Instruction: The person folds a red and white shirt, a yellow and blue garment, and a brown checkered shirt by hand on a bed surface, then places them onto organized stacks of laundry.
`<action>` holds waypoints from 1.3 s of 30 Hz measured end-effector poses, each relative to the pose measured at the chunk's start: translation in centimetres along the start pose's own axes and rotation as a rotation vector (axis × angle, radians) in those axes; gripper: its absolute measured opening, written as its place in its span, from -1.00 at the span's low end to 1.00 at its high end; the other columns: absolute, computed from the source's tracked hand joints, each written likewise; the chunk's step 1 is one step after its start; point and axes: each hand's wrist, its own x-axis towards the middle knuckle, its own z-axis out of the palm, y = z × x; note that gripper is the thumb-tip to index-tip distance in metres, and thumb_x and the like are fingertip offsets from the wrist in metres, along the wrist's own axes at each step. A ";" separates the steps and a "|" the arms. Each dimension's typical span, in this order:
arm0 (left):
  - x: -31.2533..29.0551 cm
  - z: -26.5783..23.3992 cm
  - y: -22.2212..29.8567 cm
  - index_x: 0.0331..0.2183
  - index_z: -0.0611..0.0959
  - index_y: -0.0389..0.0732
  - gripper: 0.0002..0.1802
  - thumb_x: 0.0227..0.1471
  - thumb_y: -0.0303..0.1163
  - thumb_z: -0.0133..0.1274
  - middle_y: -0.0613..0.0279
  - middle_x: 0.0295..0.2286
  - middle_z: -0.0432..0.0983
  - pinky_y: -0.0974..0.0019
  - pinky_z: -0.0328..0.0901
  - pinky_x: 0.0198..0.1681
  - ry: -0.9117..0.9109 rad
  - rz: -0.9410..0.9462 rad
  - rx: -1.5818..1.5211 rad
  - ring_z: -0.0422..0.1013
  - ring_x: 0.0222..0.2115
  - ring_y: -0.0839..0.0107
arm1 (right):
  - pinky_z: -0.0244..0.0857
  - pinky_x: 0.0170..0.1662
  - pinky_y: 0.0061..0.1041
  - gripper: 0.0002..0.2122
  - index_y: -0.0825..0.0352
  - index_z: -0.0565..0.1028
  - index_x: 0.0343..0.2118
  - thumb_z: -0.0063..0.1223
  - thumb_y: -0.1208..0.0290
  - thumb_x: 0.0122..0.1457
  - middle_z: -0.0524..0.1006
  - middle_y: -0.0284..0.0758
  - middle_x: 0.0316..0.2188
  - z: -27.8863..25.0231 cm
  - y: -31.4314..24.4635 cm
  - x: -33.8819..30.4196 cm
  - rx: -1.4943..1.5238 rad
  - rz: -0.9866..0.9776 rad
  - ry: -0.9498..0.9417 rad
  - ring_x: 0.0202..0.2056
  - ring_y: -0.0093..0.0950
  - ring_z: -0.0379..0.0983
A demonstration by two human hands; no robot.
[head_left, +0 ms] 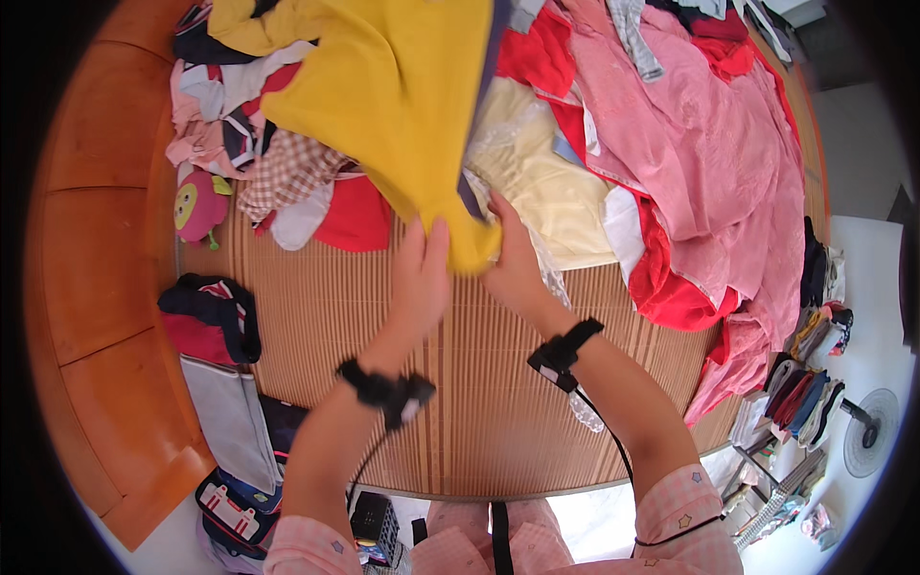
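Observation:
Both my hands grip the near end of a yellow garment (402,96) with a dark purple edge, its cloth stretching away toward the far side of the mat. My left hand (422,273) pinches its left border, fingers closed on the cloth. On the other border, my right hand (519,266) has its fingers closed too, thumb side up. The garment's far part lies over other clothes and runs out of view at the top. Just right of it lies a pale yellow lace-trimmed garment (546,182). A checked brown cloth (292,172) and a red cloth (355,216) lie left of it.
A slatted bamboo mat (479,383) spans the surface before me. Pink bedding or clothing (700,172) is heaped at right. At left are a pink plush toy (199,206), folded dark and red clothing (211,321) and an orange wooden panel (110,240). Folded clothes (795,398) and a fan (870,431) stand far right.

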 end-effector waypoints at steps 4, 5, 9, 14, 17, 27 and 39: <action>-9.3 -0.4 5.3 -0.25 0.50 -0.35 -0.70 0.15 -0.29 -0.15 0.25 -0.47 0.48 0.36 0.28 -0.37 -0.135 -0.277 -0.081 0.37 -0.42 0.58 | -0.02 0.15 -0.27 -0.33 0.38 0.05 0.15 0.09 0.38 -0.02 0.17 0.02 0.08 0.2 0.1 -2.9 0.024 -0.210 0.088 0.08 -0.04 0.11; -11.5 -2.3 6.0 -0.26 0.52 -0.34 -0.71 0.14 -0.29 -0.11 0.28 -0.50 0.48 0.37 0.29 -0.39 -0.246 -0.267 0.140 0.38 -0.45 0.58 | -0.02 0.15 -0.27 -0.33 0.38 0.05 0.15 0.09 0.38 -0.02 0.17 0.02 0.08 0.7 -1.2 -3.4 0.042 -0.220 0.083 0.08 -0.04 0.11; -16.5 -4.2 9.1 -0.32 0.54 -0.34 -0.75 0.11 -0.32 -0.07 0.32 -0.52 0.47 0.42 0.29 -0.43 -0.444 -0.003 0.356 0.37 -0.49 0.60 | 0.06 0.08 -0.25 -0.48 0.36 0.26 -0.01 0.09 0.41 -0.10 0.26 -0.03 0.00 -3.3 -5.4 -6.5 -0.150 -0.421 -0.073 0.01 -0.07 0.19; -24.6 -6.8 5.8 -0.26 0.52 -0.32 -0.77 0.14 -0.36 -0.11 0.33 -0.43 0.49 0.49 0.29 -0.36 -0.263 -0.546 -0.057 0.39 -0.43 0.60 | 0.11 -0.03 -0.25 -0.69 0.31 0.35 -0.41 0.16 0.43 -0.29 0.37 -0.26 -0.29 -9.6 -5.9 -15.8 -0.329 -0.452 -0.452 -0.17 -0.24 0.29; -28.9 -8.1 1.6 -0.27 0.49 -0.29 -0.76 0.15 -0.31 -0.12 0.34 -0.39 0.46 0.52 0.27 -0.34 0.000 -0.761 -0.175 0.36 -0.37 0.63 | 0.10 -0.04 -0.25 -0.69 0.26 0.33 -0.47 0.18 0.44 -0.35 0.35 -0.35 -0.42 -12.2 -6.5 -22.7 -0.391 -0.450 -0.634 -0.23 -0.33 0.28; -36.5 -9.6 -8.8 -0.41 0.44 -0.29 -0.82 -0.05 -0.38 0.02 -0.04 -0.56 0.35 0.07 0.25 -0.36 -0.306 -0.395 1.181 0.33 -0.47 -0.03 | 0.19 -0.22 -0.22 -0.88 0.30 0.37 -0.52 0.02 0.43 -0.15 0.39 -0.23 -0.52 -7.8 1.5 -39.6 -0.520 0.201 -0.555 -0.36 -0.24 0.33; -40.1 -0.2 -11.8 -0.30 0.45 -0.17 -0.64 -0.24 -0.34 0.13 0.13 -0.37 0.38 0.16 0.22 -0.30 -0.658 0.220 1.232 0.31 -0.32 0.14 | 0.25 -0.26 -0.25 -0.86 0.39 0.42 -0.44 0.05 0.44 -0.03 0.41 -0.08 -0.46 -8.4 6.3 -31.9 -0.191 0.674 0.375 -0.34 -0.15 0.37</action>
